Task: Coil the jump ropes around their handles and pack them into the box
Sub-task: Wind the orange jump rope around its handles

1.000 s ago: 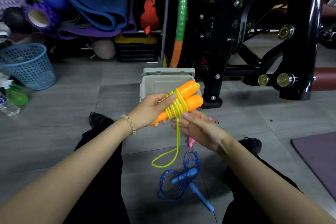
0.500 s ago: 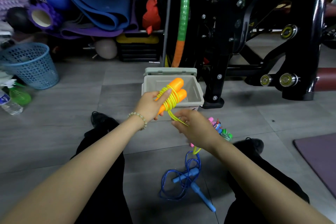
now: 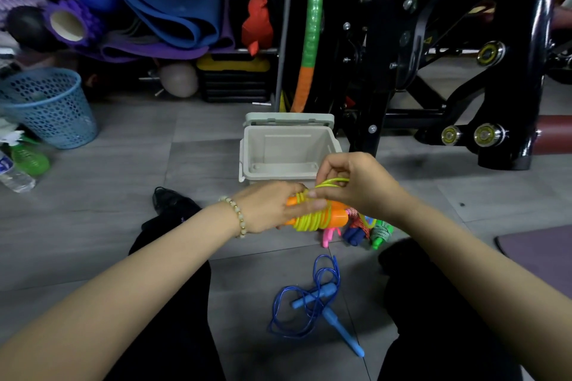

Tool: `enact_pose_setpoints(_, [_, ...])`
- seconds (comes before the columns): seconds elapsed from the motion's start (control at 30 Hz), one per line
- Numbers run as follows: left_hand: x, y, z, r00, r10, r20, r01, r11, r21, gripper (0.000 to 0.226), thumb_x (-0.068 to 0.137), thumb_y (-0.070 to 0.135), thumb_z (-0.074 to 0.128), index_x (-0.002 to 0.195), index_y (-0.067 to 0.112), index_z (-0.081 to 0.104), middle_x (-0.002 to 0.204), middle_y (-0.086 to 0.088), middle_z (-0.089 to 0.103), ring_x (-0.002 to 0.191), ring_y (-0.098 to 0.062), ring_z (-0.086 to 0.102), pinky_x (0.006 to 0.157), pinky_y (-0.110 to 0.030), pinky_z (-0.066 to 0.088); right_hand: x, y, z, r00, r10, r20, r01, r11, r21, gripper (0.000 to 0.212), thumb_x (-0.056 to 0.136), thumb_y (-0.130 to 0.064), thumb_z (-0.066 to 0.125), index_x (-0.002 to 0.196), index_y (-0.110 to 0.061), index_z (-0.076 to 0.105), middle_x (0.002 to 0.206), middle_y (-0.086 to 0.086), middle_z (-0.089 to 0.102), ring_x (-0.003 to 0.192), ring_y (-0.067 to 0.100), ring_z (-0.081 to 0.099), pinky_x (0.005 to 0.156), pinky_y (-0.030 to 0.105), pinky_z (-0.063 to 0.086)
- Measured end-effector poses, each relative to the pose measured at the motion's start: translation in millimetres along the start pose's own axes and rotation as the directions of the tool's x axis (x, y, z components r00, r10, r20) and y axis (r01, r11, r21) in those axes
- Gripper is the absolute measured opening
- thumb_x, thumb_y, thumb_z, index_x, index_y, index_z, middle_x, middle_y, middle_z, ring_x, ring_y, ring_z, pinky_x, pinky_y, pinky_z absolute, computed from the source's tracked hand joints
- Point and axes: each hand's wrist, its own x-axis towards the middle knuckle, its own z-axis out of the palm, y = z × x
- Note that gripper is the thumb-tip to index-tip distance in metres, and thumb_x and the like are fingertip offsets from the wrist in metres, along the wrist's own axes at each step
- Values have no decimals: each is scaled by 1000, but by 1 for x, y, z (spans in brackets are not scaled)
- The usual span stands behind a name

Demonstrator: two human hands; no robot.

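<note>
Both hands busy — left hand (image 3: 269, 206) clamped round orange plastic handles (image 3: 337, 216), right hand (image 3: 359, 185) pinching loose yellow-green cord loop (image 3: 332, 181). If pinch slips, springy coils (image 3: 309, 221) likely unwind before reaching open beige plastic box (image 3: 272, 177).

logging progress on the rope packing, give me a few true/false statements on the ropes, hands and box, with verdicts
1. The box stands open with nothing inside it. True.
2. The blue jump rope is coiled round its handles. False: it lies loose and tangled on the floor.
3. The left hand holds the orange handles. True.
4. The right hand rests flat on the floor. False: its fingers pinch a loop of the yellow rope just above the handles.
5. The yellow rope is wound round the orange handles. True.
</note>
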Motion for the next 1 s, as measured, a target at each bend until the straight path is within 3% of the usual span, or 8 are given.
enact_pose_setpoints(0.13, [0,5,-7,1000,13,-20,-11,992,128,50,82,67,50,94,19,55,74,1,68,65,-9,63,67,-35,53,1,-10,-2,996,-73,47,73,997,0,23,71,-33,79,72,-15,64,66,-2,65,64,13,61,63,38,51])
enact_pose_setpoints(0.33, [-6,14,-23,986,107,-132,-66,956,287,44,74,70,55,71,26,59,60,5,59,61,-7,54,55,-26,39,11,-10,-15,981,8,195,-53,972,230,35,64,-38,76,66,-7,60,61,1,64,58,10,59,58,27,50])
enact_pose_setpoints(0.43, [-7,18,-21,980,175,-100,-129,925,357,34,74,70,54,61,39,47,52,10,47,52,-4,44,50,-20,28,14,-9,-24,903,55,426,-192,938,287,30,69,-31,73,62,-7,55,51,-2,57,46,4,50,48,14,41])
enact_pose_setpoints(0.5, [-6,21,-17,977,202,-71,-162,916,368,35,73,70,54,65,37,54,53,10,48,52,-5,45,52,-20,30,15,-8,-29,821,63,568,-261,925,274,28,72,-28,70,61,-8,53,48,-5,54,45,2,48,49,11,39])
enact_pose_setpoints(0.67, [-7,19,-11,962,273,6,-247,859,449,60,73,79,45,81,22,63,61,5,57,59,-10,50,58,-22,36,11,13,-34,670,50,741,-352,900,258,16,83,-22,67,87,-8,69,83,12,62,80,17,58,78,22,50])
enact_pose_setpoints(0.77, [-8,10,-9,956,295,-10,-262,864,429,75,63,85,25,78,21,62,58,4,54,57,-11,49,53,-18,29,6,20,-29,714,42,699,-407,837,366,13,84,-16,63,95,-10,68,88,8,67,81,16,61,77,22,51])
enact_pose_setpoints(0.9, [-6,5,-2,959,284,-7,-259,883,392,73,69,85,32,74,18,60,53,6,44,50,-8,41,51,-18,26,3,20,-24,762,52,646,-406,814,414,15,82,-12,64,96,-9,58,83,11,64,69,12,59,68,18,49])
enact_pose_setpoints(1.0, [-6,4,2,954,297,-33,-275,917,288,70,71,80,36,70,15,60,55,11,56,48,-6,42,50,-17,27,-1,22,-15,891,35,453,-195,930,312,23,78,-14,72,97,-7,61,88,7,67,78,10,63,75,19,50])
